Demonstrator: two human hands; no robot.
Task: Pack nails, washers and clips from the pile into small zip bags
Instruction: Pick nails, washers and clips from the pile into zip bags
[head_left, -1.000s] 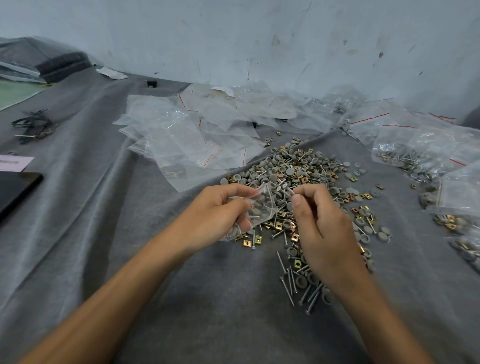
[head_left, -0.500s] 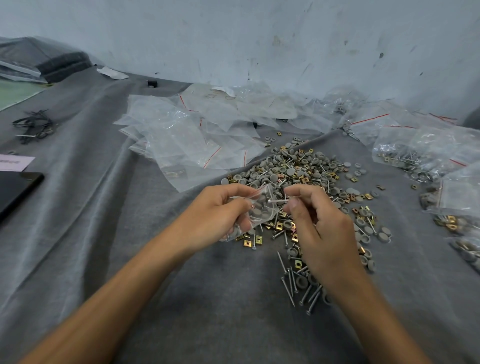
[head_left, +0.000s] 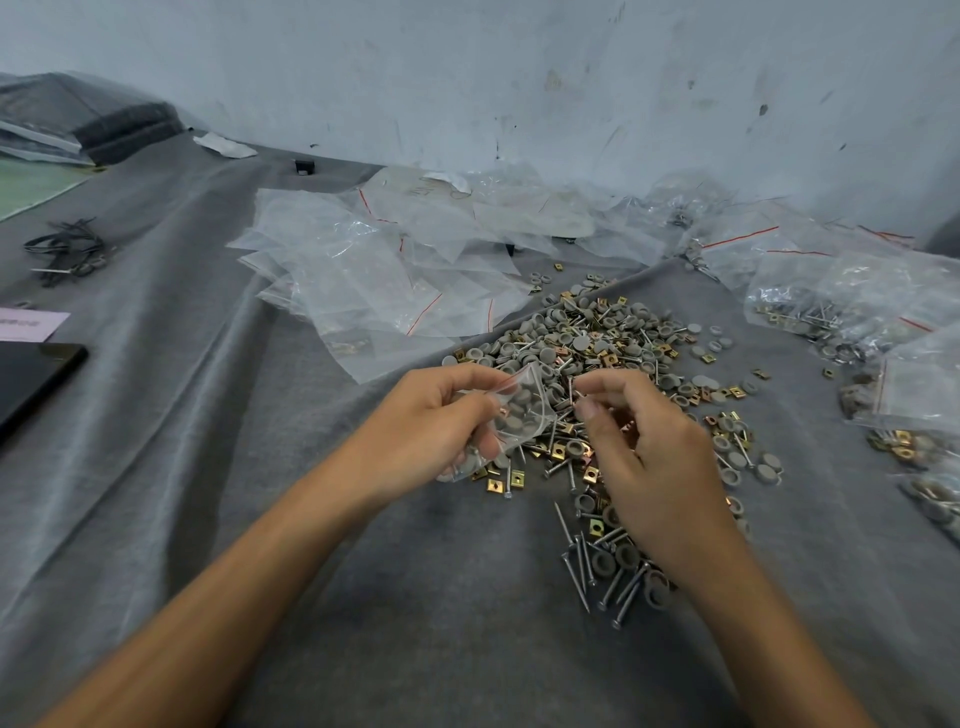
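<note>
My left hand (head_left: 431, 431) grips a small clear zip bag (head_left: 517, 410) with its mouth turned to the right; several grey washers lie inside it. My right hand (head_left: 644, 447) hovers just right of the bag's mouth, fingers curled, pinching a thin nail (head_left: 571, 391) between thumb and forefinger. Behind and under both hands spreads the pile (head_left: 597, 343) of grey washers, brass clips and nails on the grey cloth. More loose nails (head_left: 602, 571) lie near my right wrist.
Empty zip bags (head_left: 374, 270) are heaped behind the pile to the left. Filled bags (head_left: 852, 306) lie along the right side. A black phone (head_left: 31, 379) and a paper slip sit at the left edge; black wires (head_left: 67, 249) lie further back. A wall closes the far side.
My right hand has drawn back a little from the bag's mouth, and the nail now stands more upright in its fingertips. The left hand keeps the bag in the same place.
</note>
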